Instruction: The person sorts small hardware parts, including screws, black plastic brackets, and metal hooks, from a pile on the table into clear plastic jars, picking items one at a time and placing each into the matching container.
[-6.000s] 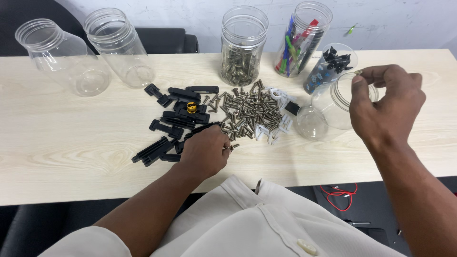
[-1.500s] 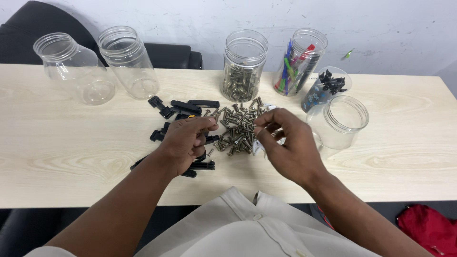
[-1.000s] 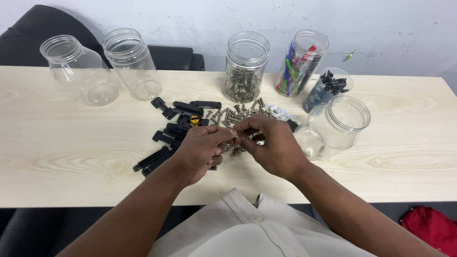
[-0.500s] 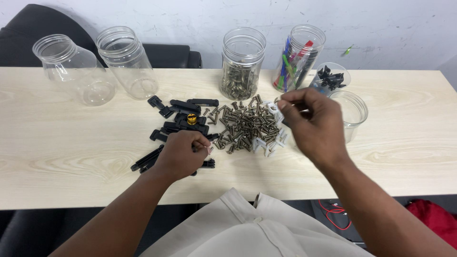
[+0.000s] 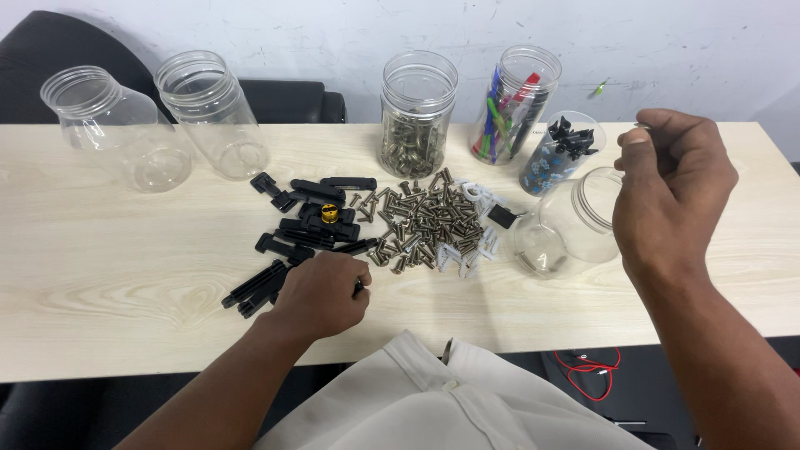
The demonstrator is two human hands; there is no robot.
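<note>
Pale wood table [image 5: 100,275]: screws [image 5: 425,225] and black clips [image 5: 304,229] mid-table, jars [image 5: 417,112] along far edge.

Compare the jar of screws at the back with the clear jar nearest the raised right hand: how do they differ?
The jar of screws stands upright, about half full; the clear jar lies tilted, nearly empty, beside the right hand. Both are clear plastic, lidless, with ribbed necks.

We see the right hand [image 5: 671,187], which half a second ago pinched something just above the screw pile [image 5: 429,225] at frame centre, now raised at the right of the frame, above the tilted clear jar [image 5: 571,225]. The left hand [image 5: 321,292] now rests curled lower, at the pile's lower left edge beside the black plastic pieces [image 5: 292,242].
</note>
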